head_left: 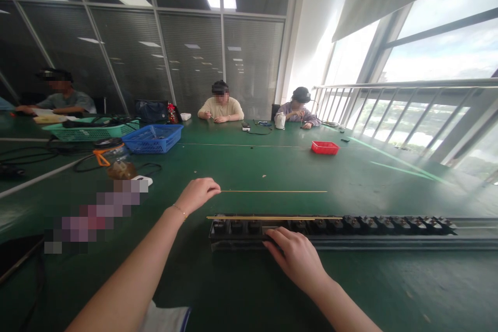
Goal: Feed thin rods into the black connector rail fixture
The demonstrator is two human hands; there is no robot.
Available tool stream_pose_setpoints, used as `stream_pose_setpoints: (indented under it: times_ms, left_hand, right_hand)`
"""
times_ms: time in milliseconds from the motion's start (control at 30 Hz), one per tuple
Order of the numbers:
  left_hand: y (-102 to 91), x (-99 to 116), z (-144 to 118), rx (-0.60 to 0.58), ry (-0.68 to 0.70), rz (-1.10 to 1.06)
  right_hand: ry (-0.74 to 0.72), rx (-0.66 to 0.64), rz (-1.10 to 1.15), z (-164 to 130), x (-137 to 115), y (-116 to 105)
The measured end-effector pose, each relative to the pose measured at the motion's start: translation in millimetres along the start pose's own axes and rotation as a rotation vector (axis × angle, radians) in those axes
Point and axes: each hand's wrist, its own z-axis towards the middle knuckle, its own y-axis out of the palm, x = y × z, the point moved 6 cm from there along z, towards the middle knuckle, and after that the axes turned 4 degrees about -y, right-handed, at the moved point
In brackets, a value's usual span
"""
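My left hand is closed in a pinch on the left end of a thin yellowish stick, which extends to the right above the green table. Closer to me lies a long dark rail holding a row of small black parts. My right hand is closed over the near side of this rail, left of its middle, fingers on top and thumb at the front. More thin sticks lie lengthwise across the tops of the parts, just beyond my right fingers.
On the green table stand a blue basket, a teal basket, a jar with an orange strap and a red tray. Several people sit along the far side. Cables lie at the left.
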Motion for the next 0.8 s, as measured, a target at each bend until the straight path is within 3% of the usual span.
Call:
stream_pose_setpoints:
  times_ms: [200,333,400,533,600,700,800]
  left_hand:
    - [33.5,-29.3,-3.1,-0.047,-0.077,0.015]
    - [41.8,-38.6,-4.3,-0.03,-0.085,-0.008]
    - [33.7,-37.3,-2.8,0.021,-0.106,-0.06]
    - [-5.7,-14.3,-2.6,0.097,-0.137,-0.204]
    - [-20.1,8.2,-6.4,-0.041,-0.088,-0.257]
    - [-25.9,41.9,-20.4,-0.345,0.037,-0.275]
    - [-23.3,58.6,-31.8,-0.482,0.116,-0.236]
  right_hand:
    - [-0.002,0.007,-0.007,-1.2,1.4,0.5]
    - [0.0,-0.006,-0.009,-1.0,1.3,1.3]
    - [-0.003,-0.003,-0.014,-0.8,0.8,0.9]
    - [-0.009,0.013,-0.02,-0.6,-0.1,-0.6]
    - [-0.013,0.011,-0.016,-0.3,-0.4,-0.7]
    - [-0.018,0.006,-0.011,0.1,-0.7,-0.4]
    - [-0.017,0.005,-0.012,0.3,-0.7,-0.1]
